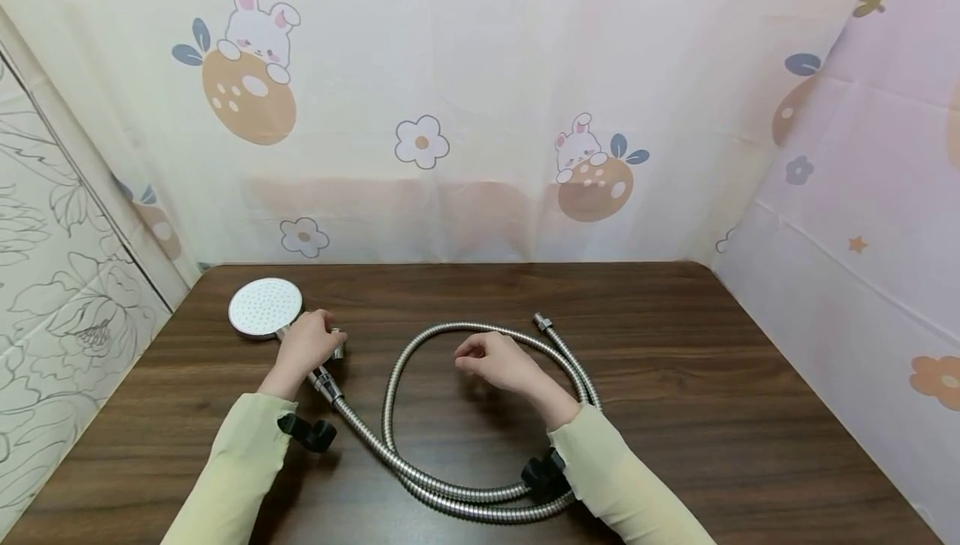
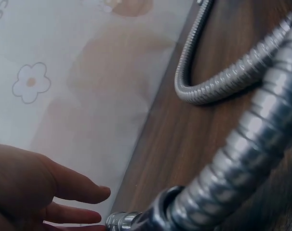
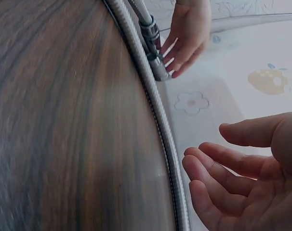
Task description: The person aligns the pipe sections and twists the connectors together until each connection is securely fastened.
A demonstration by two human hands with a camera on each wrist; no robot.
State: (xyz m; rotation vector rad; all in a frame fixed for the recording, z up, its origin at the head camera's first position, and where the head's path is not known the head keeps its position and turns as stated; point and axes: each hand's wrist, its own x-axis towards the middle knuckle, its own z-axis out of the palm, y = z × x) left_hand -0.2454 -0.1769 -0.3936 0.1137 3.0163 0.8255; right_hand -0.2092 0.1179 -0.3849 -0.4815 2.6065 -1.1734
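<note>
A handheld shower head (image 1: 265, 307) with a white, dotted face lies at the back left of the table, face up. My left hand (image 1: 306, 343) is over its handle, which it partly hides. Beside the fingers stands a short chrome fitting (image 1: 338, 347); in the left wrist view the extended fingertips are right at this fitting (image 2: 121, 220). A ribbed metal shower hose (image 1: 442, 487) runs from the handle and loops across the table. My right hand (image 1: 498, 360) hovers over the loop with loosely bent fingers and holds nothing; its fingers (image 3: 223, 163) show apart in the right wrist view.
The hose's free end (image 1: 542, 322) has a metal nut and points toward the back edge of the brown wooden table (image 1: 712, 412). A patterned curtain (image 1: 480, 220) hangs behind the table and along its sides. Black devices (image 1: 306, 433) sit at both wrists.
</note>
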